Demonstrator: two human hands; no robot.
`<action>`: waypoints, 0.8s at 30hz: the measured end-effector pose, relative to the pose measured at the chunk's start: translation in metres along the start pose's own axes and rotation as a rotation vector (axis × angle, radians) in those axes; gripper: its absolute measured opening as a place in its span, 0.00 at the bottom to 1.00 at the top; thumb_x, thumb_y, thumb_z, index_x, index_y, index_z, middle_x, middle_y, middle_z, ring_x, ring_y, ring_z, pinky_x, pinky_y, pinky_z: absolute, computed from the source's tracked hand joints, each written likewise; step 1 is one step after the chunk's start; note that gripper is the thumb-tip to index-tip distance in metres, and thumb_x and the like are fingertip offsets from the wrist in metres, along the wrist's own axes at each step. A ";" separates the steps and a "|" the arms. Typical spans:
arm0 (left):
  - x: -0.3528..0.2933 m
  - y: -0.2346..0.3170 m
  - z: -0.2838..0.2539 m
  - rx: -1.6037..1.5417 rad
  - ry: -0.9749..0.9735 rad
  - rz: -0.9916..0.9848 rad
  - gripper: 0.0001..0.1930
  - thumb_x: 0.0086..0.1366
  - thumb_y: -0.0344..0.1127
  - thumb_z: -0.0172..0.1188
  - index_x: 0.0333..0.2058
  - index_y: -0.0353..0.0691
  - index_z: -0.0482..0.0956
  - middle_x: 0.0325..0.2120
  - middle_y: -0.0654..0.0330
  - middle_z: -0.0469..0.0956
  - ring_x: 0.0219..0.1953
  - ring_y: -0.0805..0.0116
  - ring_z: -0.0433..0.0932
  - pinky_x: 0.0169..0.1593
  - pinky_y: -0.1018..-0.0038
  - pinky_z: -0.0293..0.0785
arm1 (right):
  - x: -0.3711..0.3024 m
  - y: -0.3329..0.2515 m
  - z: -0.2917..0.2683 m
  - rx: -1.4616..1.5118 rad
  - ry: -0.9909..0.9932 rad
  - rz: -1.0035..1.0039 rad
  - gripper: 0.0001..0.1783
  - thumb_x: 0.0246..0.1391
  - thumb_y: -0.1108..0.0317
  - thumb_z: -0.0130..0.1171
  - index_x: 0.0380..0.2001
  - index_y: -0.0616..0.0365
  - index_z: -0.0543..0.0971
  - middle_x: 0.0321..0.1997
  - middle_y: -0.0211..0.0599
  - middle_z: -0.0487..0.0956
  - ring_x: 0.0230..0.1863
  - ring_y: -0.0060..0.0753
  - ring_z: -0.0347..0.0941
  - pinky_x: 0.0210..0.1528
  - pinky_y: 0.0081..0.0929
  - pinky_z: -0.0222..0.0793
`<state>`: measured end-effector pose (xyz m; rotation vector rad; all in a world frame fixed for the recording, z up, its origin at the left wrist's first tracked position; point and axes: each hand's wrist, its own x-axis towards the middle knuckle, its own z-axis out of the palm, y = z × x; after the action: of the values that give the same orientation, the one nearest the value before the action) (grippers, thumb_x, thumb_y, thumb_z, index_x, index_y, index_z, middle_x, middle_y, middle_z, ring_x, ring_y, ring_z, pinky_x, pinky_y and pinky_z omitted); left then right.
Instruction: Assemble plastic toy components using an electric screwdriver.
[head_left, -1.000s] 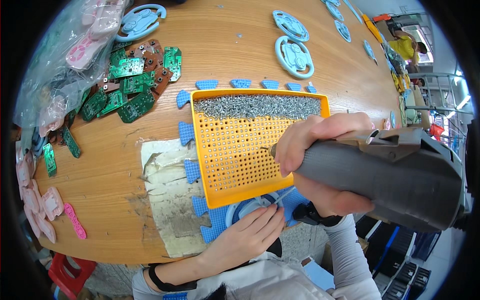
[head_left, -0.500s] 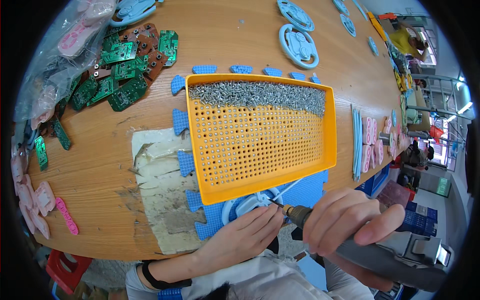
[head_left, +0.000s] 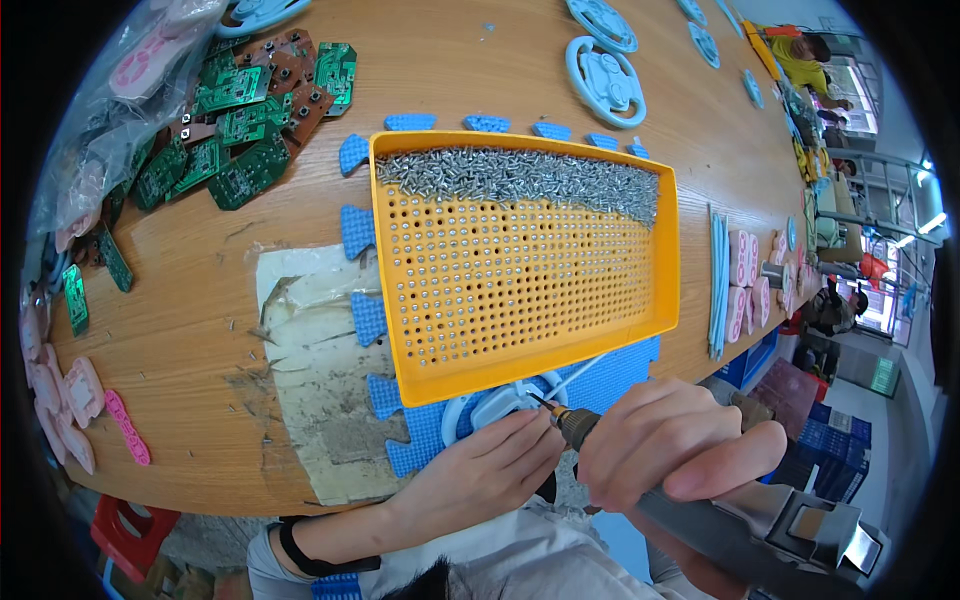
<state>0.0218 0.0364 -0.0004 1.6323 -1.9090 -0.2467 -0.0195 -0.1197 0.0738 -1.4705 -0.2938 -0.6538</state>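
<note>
Right hand [head_left: 665, 440] clenched around a grey driver [head_left: 760, 525], bit tip down on a light blue part [head_left: 500, 405] at the table's [head_left: 470, 70] near edge. Left hand [head_left: 480, 470] pinching that part beside the bit. Just beyond, on a blue mat [head_left: 400, 440]: orange perforated tray [head_left: 520, 260], screws [head_left: 520, 175] heaped along its far wall. Far left: green boards [head_left: 235, 120], clear bag [head_left: 120, 110] of pink pieces.
</note>
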 end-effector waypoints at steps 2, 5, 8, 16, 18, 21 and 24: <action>-0.001 -0.001 -0.004 0.004 0.007 0.001 0.17 0.56 0.34 0.53 0.43 0.35 0.76 0.47 0.59 0.73 0.57 0.64 0.68 0.66 0.69 0.58 | 0.003 0.001 0.002 0.002 0.004 0.044 0.08 0.57 0.76 0.53 0.33 0.71 0.66 0.18 0.48 0.73 0.15 0.38 0.70 0.15 0.29 0.67; 0.001 -0.002 -0.004 -0.037 -0.008 0.007 0.16 0.56 0.33 0.53 0.43 0.36 0.77 0.46 0.59 0.74 0.56 0.65 0.69 0.66 0.70 0.58 | 0.002 0.005 -0.003 0.022 -0.065 0.028 0.09 0.59 0.73 0.53 0.31 0.70 0.67 0.19 0.47 0.73 0.15 0.37 0.70 0.15 0.28 0.67; 0.002 -0.003 -0.002 -0.021 -0.011 0.026 0.15 0.55 0.33 0.53 0.42 0.36 0.77 0.46 0.60 0.74 0.56 0.65 0.69 0.66 0.70 0.58 | 0.000 0.002 -0.002 -0.006 -0.154 0.022 0.09 0.60 0.72 0.53 0.31 0.70 0.67 0.18 0.44 0.73 0.15 0.36 0.69 0.15 0.28 0.67; 0.003 -0.001 -0.003 -0.033 0.009 -0.001 0.14 0.54 0.34 0.53 0.40 0.39 0.77 0.42 0.62 0.74 0.54 0.65 0.69 0.64 0.69 0.59 | 0.009 0.010 -0.015 0.145 -0.210 0.059 0.04 0.56 0.79 0.53 0.32 0.69 0.69 0.18 0.46 0.73 0.14 0.36 0.68 0.14 0.29 0.65; 0.003 -0.001 -0.003 -0.051 0.016 -0.008 0.13 0.54 0.34 0.53 0.39 0.40 0.77 0.41 0.63 0.74 0.54 0.65 0.69 0.64 0.69 0.59 | 0.011 0.009 -0.019 0.170 -0.325 0.080 0.06 0.54 0.79 0.53 0.33 0.68 0.67 0.17 0.49 0.74 0.13 0.38 0.69 0.14 0.31 0.69; 0.002 0.000 -0.004 -0.086 -0.004 -0.012 0.13 0.54 0.34 0.53 0.39 0.40 0.77 0.41 0.64 0.74 0.54 0.65 0.69 0.65 0.69 0.58 | 0.013 0.006 -0.016 0.199 -0.303 0.087 0.05 0.52 0.82 0.53 0.32 0.69 0.68 0.16 0.48 0.73 0.12 0.37 0.67 0.13 0.29 0.67; 0.003 -0.001 -0.005 -0.008 -0.061 -0.002 0.14 0.55 0.34 0.53 0.40 0.39 0.78 0.43 0.63 0.74 0.54 0.65 0.68 0.64 0.70 0.59 | 0.014 0.004 -0.015 0.210 -0.326 0.059 0.06 0.51 0.82 0.54 0.31 0.69 0.68 0.16 0.49 0.73 0.12 0.36 0.69 0.13 0.28 0.68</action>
<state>0.0249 0.0347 0.0040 1.6390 -1.9490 -0.3075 -0.0094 -0.1380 0.0770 -1.3745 -0.5521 -0.3219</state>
